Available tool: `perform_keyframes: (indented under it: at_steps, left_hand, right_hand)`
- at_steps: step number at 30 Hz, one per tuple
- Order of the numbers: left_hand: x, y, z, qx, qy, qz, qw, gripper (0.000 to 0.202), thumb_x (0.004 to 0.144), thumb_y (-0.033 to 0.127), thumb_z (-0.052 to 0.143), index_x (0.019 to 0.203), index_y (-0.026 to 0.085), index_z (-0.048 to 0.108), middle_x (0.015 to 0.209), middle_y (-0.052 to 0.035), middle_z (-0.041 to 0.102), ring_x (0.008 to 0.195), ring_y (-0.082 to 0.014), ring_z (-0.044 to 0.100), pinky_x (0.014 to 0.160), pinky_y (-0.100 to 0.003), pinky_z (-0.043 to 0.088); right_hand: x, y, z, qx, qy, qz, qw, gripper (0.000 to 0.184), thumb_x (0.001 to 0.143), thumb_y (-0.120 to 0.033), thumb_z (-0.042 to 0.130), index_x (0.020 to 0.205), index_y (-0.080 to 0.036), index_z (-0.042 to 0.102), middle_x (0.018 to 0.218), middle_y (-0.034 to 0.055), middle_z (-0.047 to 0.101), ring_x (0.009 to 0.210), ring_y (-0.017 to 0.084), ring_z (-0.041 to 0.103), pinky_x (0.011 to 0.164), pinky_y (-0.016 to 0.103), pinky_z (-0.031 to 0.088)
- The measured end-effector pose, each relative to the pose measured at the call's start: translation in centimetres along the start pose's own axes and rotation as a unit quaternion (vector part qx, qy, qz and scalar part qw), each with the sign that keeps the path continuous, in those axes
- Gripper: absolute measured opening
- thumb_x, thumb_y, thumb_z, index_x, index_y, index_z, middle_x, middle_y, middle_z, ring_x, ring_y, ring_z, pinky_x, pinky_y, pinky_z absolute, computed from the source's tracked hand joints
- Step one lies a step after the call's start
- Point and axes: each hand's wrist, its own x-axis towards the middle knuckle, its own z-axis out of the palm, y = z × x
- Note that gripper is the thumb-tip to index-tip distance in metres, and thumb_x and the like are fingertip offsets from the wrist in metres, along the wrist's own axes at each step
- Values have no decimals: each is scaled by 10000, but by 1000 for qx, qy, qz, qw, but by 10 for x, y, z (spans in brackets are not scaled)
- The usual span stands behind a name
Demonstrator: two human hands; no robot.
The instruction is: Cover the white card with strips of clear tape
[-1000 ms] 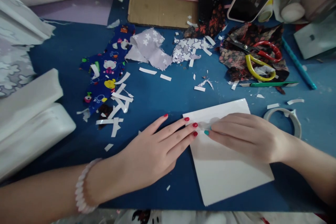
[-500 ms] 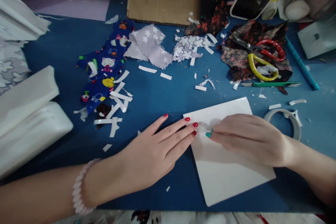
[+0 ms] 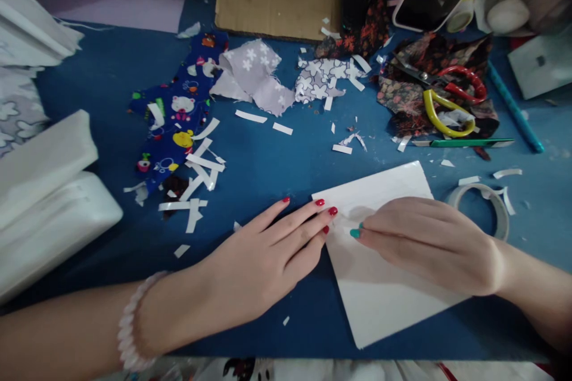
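A blue tabletop (image 3: 272, 169) is bearing a white panel (image 3: 375, 312) near its front edge. The left hand (image 3: 268, 256) is lying flat, fingers extended over the panel's left edge; the right hand (image 3: 429, 241) is arching above the panel, fingers together, its grip impossible to tell.

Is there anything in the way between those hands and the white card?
Nothing visible. The left hand reaches over the white card's left edge, and the right hand is directly over it. The tape roll lies off to the right, not between.
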Motion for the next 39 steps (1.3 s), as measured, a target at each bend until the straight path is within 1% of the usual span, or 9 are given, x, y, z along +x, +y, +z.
perform_keyframes:
  at_steps: [5, 9, 11, 14, 17, 27, 39]
  left_hand:
    - [1, 0, -1, 4, 6, 1, 1000, 350, 982, 139, 383, 1278, 96, 565, 1470, -126, 502, 1401, -301, 390, 1121, -483, 285]
    - [1, 0, -1, 2, 9, 1, 1000, 352, 978, 132, 388, 1280, 97, 564, 1470, -123, 503, 1401, -297, 390, 1118, -481, 288]
    - [1, 0, -1, 0, 9, -1, 1000, 358, 979, 126, 385, 1291, 91, 557, 1490, -127, 478, 1412, -294, 373, 1116, -479, 289]
    - [1, 0, -1, -4, 10, -3, 1000, 370, 984, 116, 384, 1322, 73, 530, 1528, -142, 420, 1433, -293, 338, 1116, -482, 281]
    - [0, 0, -1, -8, 14, -4, 1000, 368, 986, 114, 390, 1324, 73, 529, 1529, -145, 417, 1439, -291, 330, 1118, -486, 278]
    - [-1, 1, 0, -5, 15, -7, 1000, 386, 974, 112, 389, 1329, 88, 540, 1519, -128, 438, 1430, -286, 358, 1115, -472, 320]
    - [1, 1, -1, -6, 19, -6, 1000, 375, 988, 115, 375, 1322, 79, 541, 1499, -130, 464, 1416, -288, 377, 1108, -480, 310]
  right_hand:
    - [-3, -2, 0, 9, -8, -1, 1000, 187, 966, -72, 438, 1076, -113, 584, 975, 107, 689, 915, 175, 625, 759, 310, 554]
    - [-4, 0, -2, 5, -2, -3, 1000, 204, 982, -91, 411, 1089, -104, 584, 1002, 116, 685, 934, 196, 619, 766, 335, 541]
    - [-4, 3, -4, -22, -20, -18, 999, 211, 989, -93, 392, 1082, -97, 581, 988, 120, 689, 909, 203, 620, 749, 354, 532]
    - [-3, 9, -10, -75, -66, -47, 994, 225, 997, -79, 362, 1050, -96, 580, 941, 112, 702, 849, 198, 629, 713, 361, 528]
    - [0, 12, -14, -94, -90, -59, 990, 232, 1004, -73, 347, 1033, -98, 576, 910, 102, 715, 811, 192, 640, 682, 352, 529]
    - [1, 12, -13, -106, -89, -62, 988, 254, 1004, -66, 328, 1020, -90, 580, 907, 102, 723, 815, 198, 643, 701, 360, 537]
    - [3, 11, -14, -107, -89, -59, 988, 281, 1001, -60, 316, 982, -87, 595, 879, 113, 725, 771, 206, 661, 661, 364, 530]
